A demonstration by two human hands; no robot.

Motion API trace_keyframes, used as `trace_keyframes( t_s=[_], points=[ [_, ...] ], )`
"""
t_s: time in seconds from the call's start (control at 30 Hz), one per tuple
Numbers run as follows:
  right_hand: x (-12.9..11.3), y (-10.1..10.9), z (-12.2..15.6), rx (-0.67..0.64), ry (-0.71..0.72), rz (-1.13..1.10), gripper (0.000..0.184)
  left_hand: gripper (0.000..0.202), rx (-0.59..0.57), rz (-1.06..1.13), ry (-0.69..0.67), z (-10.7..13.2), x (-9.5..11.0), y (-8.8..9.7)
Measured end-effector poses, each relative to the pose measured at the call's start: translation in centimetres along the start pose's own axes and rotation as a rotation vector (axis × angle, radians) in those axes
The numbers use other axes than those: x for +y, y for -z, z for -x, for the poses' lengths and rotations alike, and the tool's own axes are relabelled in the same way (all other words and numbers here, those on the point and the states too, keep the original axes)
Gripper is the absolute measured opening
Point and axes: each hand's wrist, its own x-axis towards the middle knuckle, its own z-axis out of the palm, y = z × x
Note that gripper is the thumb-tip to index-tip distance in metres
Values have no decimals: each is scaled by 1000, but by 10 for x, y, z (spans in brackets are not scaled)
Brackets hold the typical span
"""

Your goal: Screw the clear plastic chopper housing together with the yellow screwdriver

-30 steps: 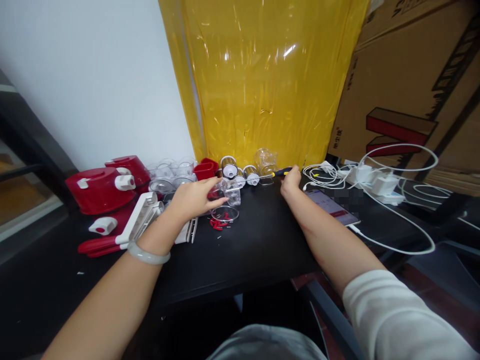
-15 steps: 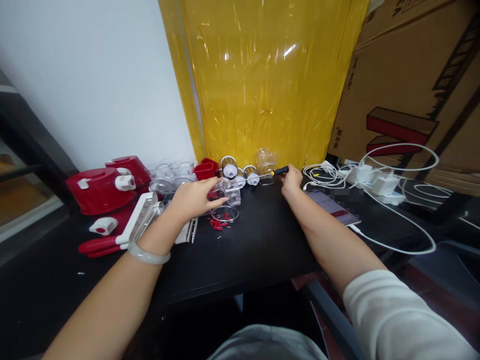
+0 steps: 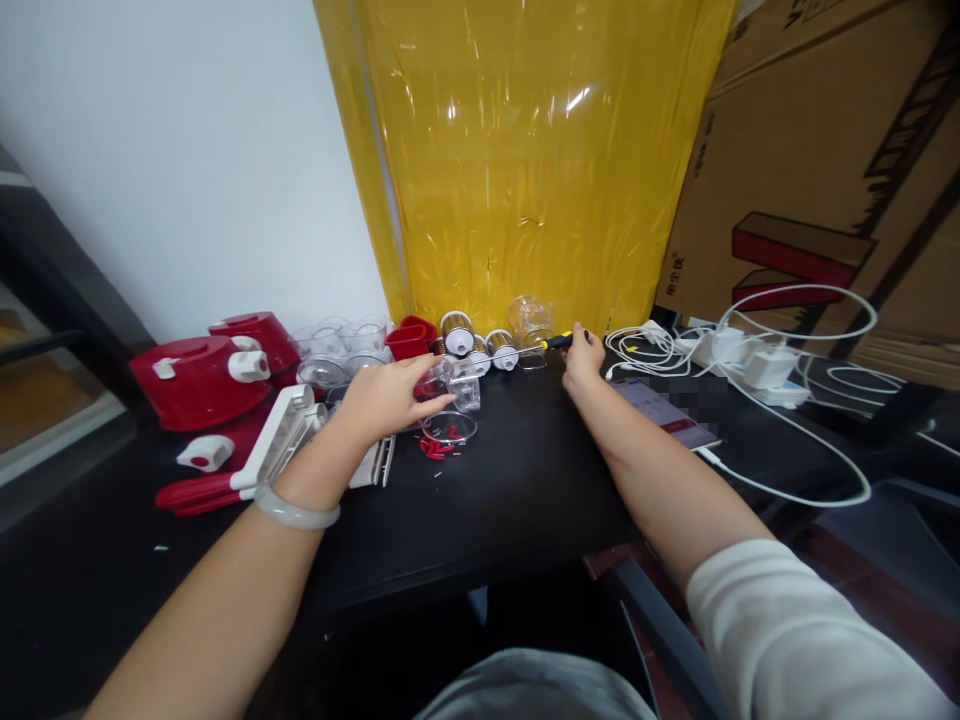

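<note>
Right hand (image 3: 583, 362): fingers closed round the dark handle of a screwdriver (image 3: 556, 342), over the black table (image 3: 510, 510) towards its back edge. Shaft points left, at the clear plastic piece (image 3: 466, 388); too small to tell whether the tip touches.

Left hand (image 3: 379, 402): thumb and index finger apart, holding that clear piece between them, left of table centre. Other fingers hidden, so can't tell how they sit.

Just below the clear piece, on the side facing the near edge: small red bits (image 3: 435, 450) on the tabletop. Gold-and-white cylinders (image 3: 501, 350) and red cups (image 3: 412, 340) near the back edge. Red containers (image 3: 199, 380) and white-and-red handles (image 3: 274, 435) towards the left end. Phone (image 3: 664, 412) lies to the right of the right hand, white cables (image 3: 652, 350) behind it.
</note>
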Motion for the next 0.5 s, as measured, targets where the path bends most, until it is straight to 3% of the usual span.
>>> trace_keyframes(
  t_s=[0.1,0.33,0.5],
  points=[
    [-4,-1,4,62,-18,-5,19,63,-7,1,-1,0,0,1],
    [-3,-2,3,51,-25,-11,22,63,-3,9,15,1,0,0],
    [0,-4,4,123,-15,-19,31,62,-2,14,17,1,1,-1]
  ],
)
